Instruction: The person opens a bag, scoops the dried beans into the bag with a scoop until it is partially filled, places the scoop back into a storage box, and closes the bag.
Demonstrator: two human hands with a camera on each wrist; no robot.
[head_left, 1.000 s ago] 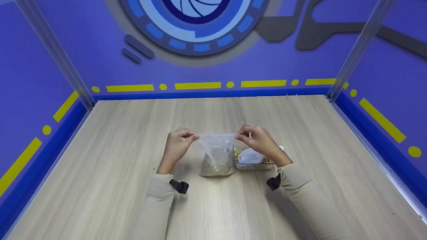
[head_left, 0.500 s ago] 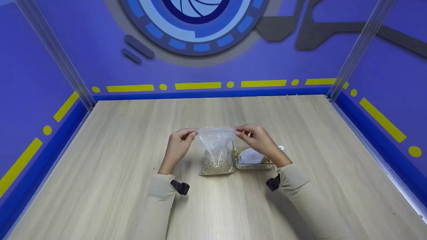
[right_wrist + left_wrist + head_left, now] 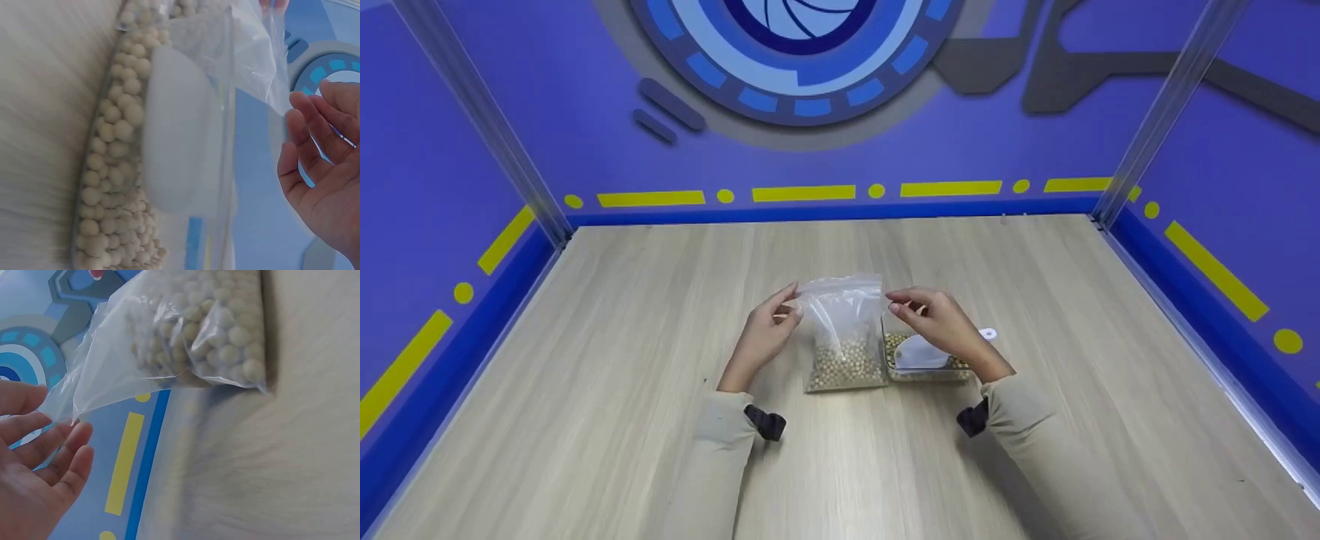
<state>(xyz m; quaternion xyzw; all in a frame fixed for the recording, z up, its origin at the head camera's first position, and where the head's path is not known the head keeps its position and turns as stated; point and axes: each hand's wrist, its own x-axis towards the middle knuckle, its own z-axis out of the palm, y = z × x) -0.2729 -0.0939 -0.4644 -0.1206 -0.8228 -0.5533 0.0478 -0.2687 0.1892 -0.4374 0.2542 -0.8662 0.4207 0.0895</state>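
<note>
A clear zip bag (image 3: 844,322), its lower part filled with round beige beans (image 3: 225,332), stands upright on the table. My left hand (image 3: 765,334) is at the bag's upper left corner, fingers loosely spread and fingertips right at the plastic. On the other side, my right hand (image 3: 941,319) is just off the upper right corner, its fingers loosely bent with nothing between them; a small gap to the bag shows in the right wrist view. Below that hand, a clear box (image 3: 930,375) holds more of these beans and a white scoop (image 3: 177,135).
The wooden table (image 3: 660,300) is bounded by purple-blue walls (image 3: 840,165) with yellow markings at the back and sides. The box stands close against the bag's right side, the scoop's handle (image 3: 988,334) sticking out over its right end.
Both hands have come off the bag's top edge, which they were pinching and stretching. The bag now stands taller, and the fingers of both hands have loosened.
</note>
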